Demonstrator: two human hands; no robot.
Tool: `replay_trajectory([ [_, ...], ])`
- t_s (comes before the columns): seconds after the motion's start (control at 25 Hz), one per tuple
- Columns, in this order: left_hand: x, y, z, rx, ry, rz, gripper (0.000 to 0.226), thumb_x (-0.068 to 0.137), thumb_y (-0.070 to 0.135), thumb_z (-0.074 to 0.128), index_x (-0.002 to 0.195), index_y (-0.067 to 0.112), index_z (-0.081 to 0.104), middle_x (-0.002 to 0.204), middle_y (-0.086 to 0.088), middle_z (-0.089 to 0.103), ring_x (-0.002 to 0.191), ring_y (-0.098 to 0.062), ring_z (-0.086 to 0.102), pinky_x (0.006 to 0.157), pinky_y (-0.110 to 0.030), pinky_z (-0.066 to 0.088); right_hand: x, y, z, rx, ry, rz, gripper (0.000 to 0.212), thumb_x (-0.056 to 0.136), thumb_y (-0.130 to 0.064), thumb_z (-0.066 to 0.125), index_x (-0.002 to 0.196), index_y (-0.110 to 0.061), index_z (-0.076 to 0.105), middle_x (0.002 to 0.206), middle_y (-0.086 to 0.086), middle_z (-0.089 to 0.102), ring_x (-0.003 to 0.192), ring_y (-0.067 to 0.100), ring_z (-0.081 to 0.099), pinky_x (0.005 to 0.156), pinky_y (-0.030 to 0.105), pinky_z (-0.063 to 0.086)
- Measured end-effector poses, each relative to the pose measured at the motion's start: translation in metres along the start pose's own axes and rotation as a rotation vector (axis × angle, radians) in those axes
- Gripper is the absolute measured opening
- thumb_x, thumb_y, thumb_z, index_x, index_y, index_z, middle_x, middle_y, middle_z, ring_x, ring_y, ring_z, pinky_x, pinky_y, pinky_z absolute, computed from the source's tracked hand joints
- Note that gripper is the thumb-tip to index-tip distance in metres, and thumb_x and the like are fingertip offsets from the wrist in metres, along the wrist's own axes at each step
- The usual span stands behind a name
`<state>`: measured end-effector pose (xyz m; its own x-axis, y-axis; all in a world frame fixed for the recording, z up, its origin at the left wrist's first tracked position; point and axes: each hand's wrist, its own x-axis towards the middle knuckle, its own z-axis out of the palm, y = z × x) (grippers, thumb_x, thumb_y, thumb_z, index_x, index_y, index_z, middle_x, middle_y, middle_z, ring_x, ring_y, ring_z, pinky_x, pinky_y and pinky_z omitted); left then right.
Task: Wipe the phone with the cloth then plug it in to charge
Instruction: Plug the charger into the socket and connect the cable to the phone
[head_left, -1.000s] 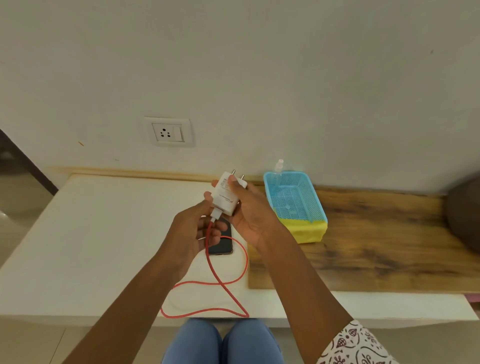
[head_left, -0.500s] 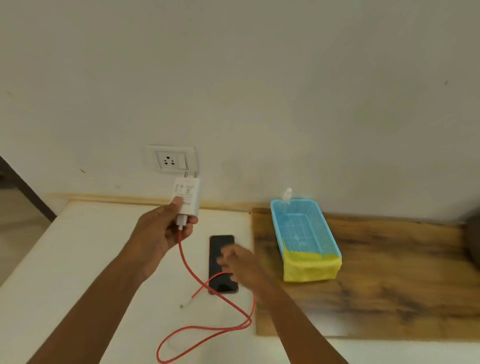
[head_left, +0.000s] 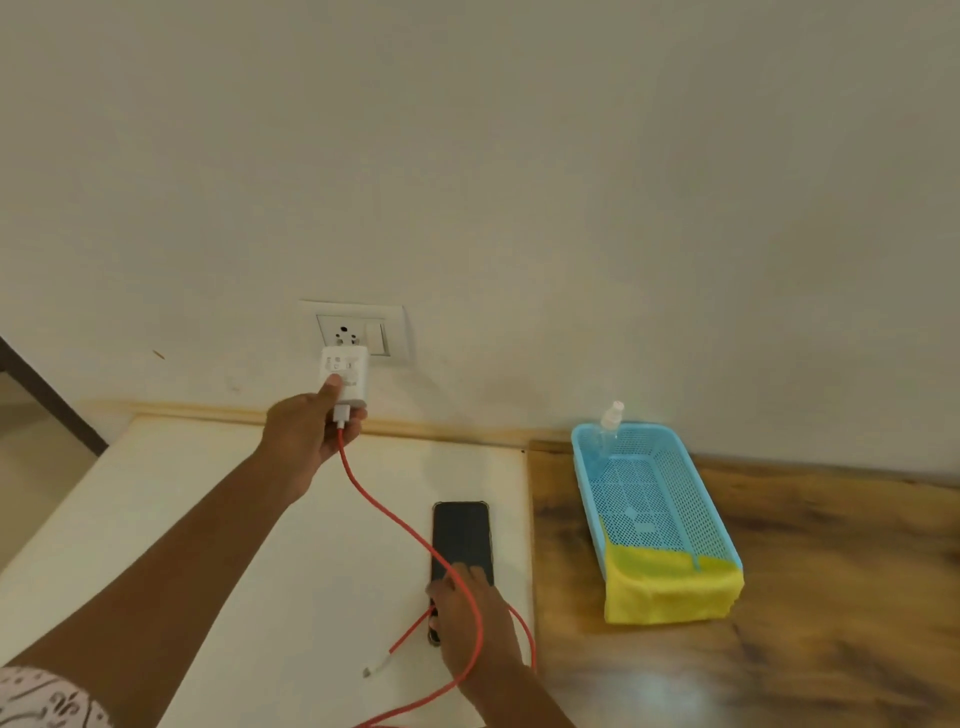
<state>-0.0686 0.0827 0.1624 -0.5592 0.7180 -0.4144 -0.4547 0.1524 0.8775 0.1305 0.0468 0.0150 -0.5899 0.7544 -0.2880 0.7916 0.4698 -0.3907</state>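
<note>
At eleven o'clock, left hand grips charger at socket; right hand flat on phone; cable end not yet connected.

Soft, even indoor light, fairly dim; source not visible. Wall grey-green, darker toward corners. Shadows weak, no hard edges. White glare patch on wood board at bottom. Right hand and lower board motion-blurred. Charger print too soft to read. Wide-angle bending along table edges.
</note>
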Motion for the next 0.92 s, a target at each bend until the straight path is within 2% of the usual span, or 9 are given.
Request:
replay_trajectory([
  [0.12, 0.019, -0.004, -0.001, -0.015, 0.013, -0.014, 0.043, 0.093, 0.023, 0.054, 0.124, -0.006, 0.047, 0.086, -0.019, 0.061, 0.071, -0.021, 0.06, 0.05, -0.02, 0.056, 0.001, 0.0, 0.008, -0.026, 0.023, -0.004, 0.025, 0.093, -0.018, 0.053, 0.115, -0.006, 0.056, 0.116, 0.014, 0.058, 0.104, 0.025, 0.056, 0.095, 0.035, 0.05],
  [0.4, 0.042, -0.012, -0.006, 0.071, 0.091, 0.003, 0.048, 0.092, 0.027, 0.056, 0.126, -0.006, 0.047, 0.086, -0.019, 0.063, 0.068, -0.023, 0.061, 0.049, -0.02, 0.056, -0.002, 0.004, 0.012, 0.174, 0.079, 0.111, 0.02, 0.093, -0.023, 0.052, 0.11, -0.013, 0.055, 0.105, 0.006, 0.06, 0.091, 0.015, 0.058, 0.089, 0.025, 0.05],
  [0.48, 0.044, -0.009, -0.009, 0.1, 0.103, 0.022, 0.049, 0.091, 0.028, 0.057, 0.126, -0.005, 0.048, 0.093, -0.021, 0.063, 0.069, -0.023, 0.062, 0.05, -0.02, 0.056, -0.003, 0.006, 0.017, 0.239, 0.135, 0.128, 0.018, 0.093, -0.022, 0.051, 0.11, -0.017, 0.055, 0.103, 0.002, 0.06, 0.09, 0.015, 0.059, 0.087, 0.024, 0.051],
  [0.6, 0.046, -0.006, -0.011, 0.124, 0.089, 0.042, 0.05, 0.091, 0.027, 0.058, 0.127, -0.005, 0.048, 0.103, -0.024, 0.062, 0.07, -0.023, 0.063, 0.05, -0.02, 0.057, -0.002, 0.008, 0.021, 0.203, 0.156, 0.092, 0.019, 0.096, -0.027, 0.047, 0.107, -0.016, 0.057, 0.103, 0.003, 0.064, 0.087, 0.011, 0.062, 0.082, 0.016, 0.049],
  [0.72, 0.047, -0.006, -0.005, 0.12, 0.093, 0.026, 0.049, 0.091, 0.027, 0.057, 0.127, -0.005, 0.047, 0.107, -0.025, 0.061, 0.072, -0.025, 0.064, 0.055, -0.024, 0.057, -0.002, 0.01, 0.019, 0.144, 0.162, 0.045, 0.019, 0.096, -0.027, 0.048, 0.105, -0.015, 0.059, 0.099, 0.003, 0.064, 0.081, 0.008, 0.06, 0.081, 0.014, 0.049],
  [0.84, 0.051, -0.003, 0.002, 0.105, 0.167, 0.009, 0.05, 0.09, 0.028, 0.059, 0.125, -0.005, 0.048, 0.104, -0.023, 0.062, 0.073, -0.026, 0.064, 0.072, -0.033, 0.056, -0.008, 0.012, 0.014, 0.165, 0.108, 0.044, 0.022, 0.093, -0.028, 0.052, 0.108, -0.013, 0.058, 0.106, 0.005, 0.064, 0.092, 0.013, 0.062, 0.09, 0.019, 0.05],
  [0.92, 0.056, 0.005, 0.002, 0.094, 0.204, 0.04, 0.049, 0.088, 0.028, 0.063, 0.121, -0.006, 0.051, 0.097, -0.02, 0.062, 0.068, -0.023, 0.064, 0.074, -0.034, 0.055, -0.014, 0.015, 0.012, 0.106, 0.096, 0.026, 0.026, 0.093, -0.028, 0.052, 0.114, -0.014, 0.056, 0.115, 0.004, 0.06, 0.101, 0.014, 0.055, 0.094, 0.021, 0.044],
])
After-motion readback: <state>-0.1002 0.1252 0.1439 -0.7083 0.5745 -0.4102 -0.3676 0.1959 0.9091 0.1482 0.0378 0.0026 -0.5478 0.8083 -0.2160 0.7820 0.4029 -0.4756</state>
